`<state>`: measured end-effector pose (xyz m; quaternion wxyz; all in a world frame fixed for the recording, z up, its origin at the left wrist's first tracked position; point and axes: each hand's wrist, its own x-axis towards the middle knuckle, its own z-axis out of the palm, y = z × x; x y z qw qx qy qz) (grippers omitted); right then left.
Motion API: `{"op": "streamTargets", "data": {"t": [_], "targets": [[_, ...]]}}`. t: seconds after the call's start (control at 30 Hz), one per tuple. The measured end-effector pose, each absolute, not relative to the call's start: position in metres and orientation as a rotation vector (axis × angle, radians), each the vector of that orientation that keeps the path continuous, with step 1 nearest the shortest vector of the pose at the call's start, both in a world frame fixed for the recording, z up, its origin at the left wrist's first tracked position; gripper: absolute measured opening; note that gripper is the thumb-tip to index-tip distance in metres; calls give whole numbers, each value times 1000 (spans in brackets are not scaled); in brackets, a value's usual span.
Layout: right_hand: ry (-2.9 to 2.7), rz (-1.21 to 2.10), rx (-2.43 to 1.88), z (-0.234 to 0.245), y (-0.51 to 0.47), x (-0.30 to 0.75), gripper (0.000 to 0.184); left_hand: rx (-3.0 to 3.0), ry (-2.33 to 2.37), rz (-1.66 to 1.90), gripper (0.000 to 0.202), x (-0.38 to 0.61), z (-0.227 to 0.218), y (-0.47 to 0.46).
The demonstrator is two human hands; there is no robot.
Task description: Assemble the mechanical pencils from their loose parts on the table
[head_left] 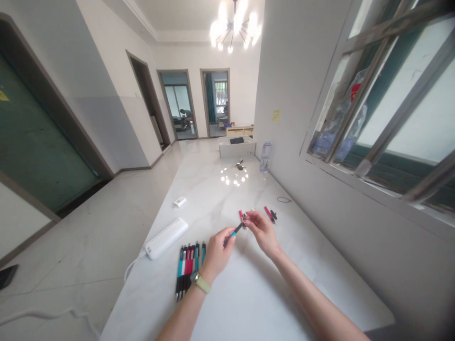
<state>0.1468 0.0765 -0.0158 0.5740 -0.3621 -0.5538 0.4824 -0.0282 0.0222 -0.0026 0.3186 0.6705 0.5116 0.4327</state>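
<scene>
Gripping a slim blue-and-black pen (234, 231) in the left hand (219, 253), right hand (262, 232) pinched close beside it, hold unclear, a loose red-and-black pen part (242, 218) at its fingertips (248, 217), a row of blue, red and black pens (188, 271) lying on a white marble table (249, 289) beside the left hand

Free marble right of the hands, pens crowding the left

A teal pen (232, 234) spanned the narrow gap between the left hand (217, 253) and right hand (262, 232). Just beside the left hand, a row of pens (188, 270) blocked a sideways pass, with a white charger (166, 238) beyond it. Red pens (269, 214) lay close ahead of the right hand. The marble table (256, 293) left room between the forearms and toward the wall (337, 255), while a water bottle (265, 157) stood well ahead.
</scene>
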Motion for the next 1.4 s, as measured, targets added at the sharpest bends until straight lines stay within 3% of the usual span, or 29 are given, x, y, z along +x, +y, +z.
{"op": "streamTargets", "data": {"t": [0.7,1.4], "targets": [[-1444,1028,-896,-5,67,145,22,1835,1319,1154,29,-29,1,21],[-1761,918,-1050,5,62,155,27,1922,1305,1146,26,-32,0,24]]}}
